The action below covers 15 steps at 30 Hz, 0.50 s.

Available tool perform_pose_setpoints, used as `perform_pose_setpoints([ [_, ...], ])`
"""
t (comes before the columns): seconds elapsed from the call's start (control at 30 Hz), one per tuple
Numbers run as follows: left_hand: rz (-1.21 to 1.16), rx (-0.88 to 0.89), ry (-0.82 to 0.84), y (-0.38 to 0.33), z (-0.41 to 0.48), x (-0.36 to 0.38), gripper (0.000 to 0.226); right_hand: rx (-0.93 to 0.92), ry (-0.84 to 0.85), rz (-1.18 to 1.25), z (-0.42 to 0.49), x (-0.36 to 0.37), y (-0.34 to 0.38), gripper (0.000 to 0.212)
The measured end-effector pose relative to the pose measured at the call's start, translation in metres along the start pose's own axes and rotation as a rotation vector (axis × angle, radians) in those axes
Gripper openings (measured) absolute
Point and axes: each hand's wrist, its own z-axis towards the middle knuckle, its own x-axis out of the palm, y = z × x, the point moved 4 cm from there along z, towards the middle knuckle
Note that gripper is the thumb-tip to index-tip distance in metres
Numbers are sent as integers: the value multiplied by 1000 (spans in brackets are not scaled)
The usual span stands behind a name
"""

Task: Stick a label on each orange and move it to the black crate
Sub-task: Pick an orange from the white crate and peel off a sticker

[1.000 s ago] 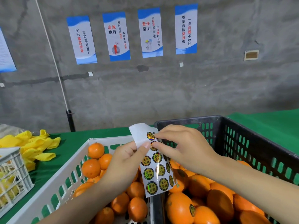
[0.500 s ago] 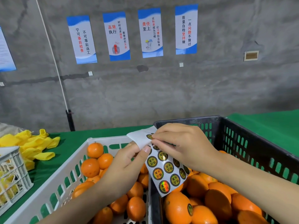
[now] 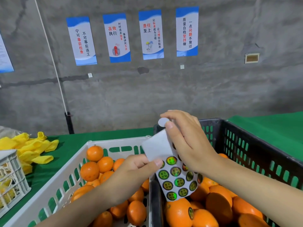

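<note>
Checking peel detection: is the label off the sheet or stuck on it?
Off. The label is pinched in the right hand, above and clear of the sheet the left hand holds.

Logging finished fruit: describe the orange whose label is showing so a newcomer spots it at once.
Start at the black crate on the right. At its near left corner, just below the sticker sheet, lies a large orange. It alone shows a round dark label on its side.
</note>
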Motion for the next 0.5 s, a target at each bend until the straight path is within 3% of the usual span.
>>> perform_pose_setpoints([
  [0.13,-35,-6,143,0,-3,9,35,-137,100,-32,-1,5,8,27],
  [0.27,-35,34,208,0,-1,3,37,5,220,140,0,10,2,25],
  [0.33,16,103,105,-1,5,-8,39,72,230,177,0,10,-5,29],
  [0.4,79,146,-189,7,10,-33,43,120,255,184,0,12,-9,38],
  [0.47,308,115,-397,22,12,-59,43,135,330,143,-2,14,-11,53],
  [0.5,515,72,-371,31,12,-65,41,141,393,133,-4,16,-12,59],
])
